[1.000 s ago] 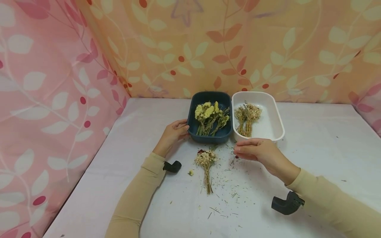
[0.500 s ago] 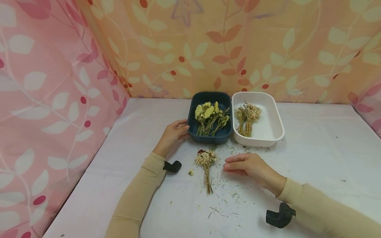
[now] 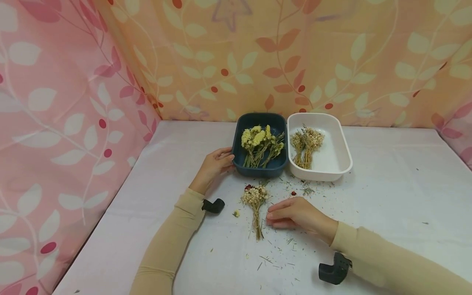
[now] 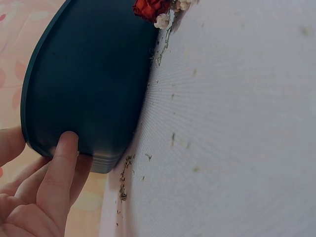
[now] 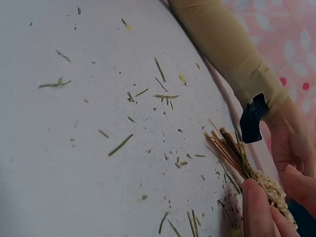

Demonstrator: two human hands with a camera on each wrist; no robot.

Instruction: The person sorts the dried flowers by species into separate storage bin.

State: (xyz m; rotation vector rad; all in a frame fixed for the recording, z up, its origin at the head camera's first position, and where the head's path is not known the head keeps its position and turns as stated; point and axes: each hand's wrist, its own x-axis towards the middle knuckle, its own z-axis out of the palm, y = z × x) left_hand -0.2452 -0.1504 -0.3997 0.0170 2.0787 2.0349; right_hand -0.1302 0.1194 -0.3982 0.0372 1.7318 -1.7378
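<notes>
My left hand (image 3: 215,166) rests with its fingers against the left side of a dark blue tray (image 3: 258,173). In the left wrist view its mostly straight fingers (image 4: 61,160) touch the tray's outer wall. Before the tray lies a small dried-flower bouquet (image 3: 256,200), with cream blossoms, a dark red bloom at its head and tan stems toward me. Just right of those stems is my right hand (image 3: 295,215), fingers loosely bent and thumb apart from them. Its fingertips overlap the bouquet (image 5: 232,153) in the right wrist view, without closing round it.
The blue tray holds yellow dried flowers (image 3: 256,138). A white tray (image 3: 341,157) beside it holds cream dried bunches (image 3: 307,143). Stem clippings (image 3: 265,260), a red bud (image 3: 293,193) and a yellow floret (image 3: 236,214) lie scattered on the white cloth. Patterned curtains stand behind and left.
My right hand has come down and left from the front of the white tray to beside the bouquet's stems, uncovering the red bud. The left hand stays at the blue tray.
</notes>
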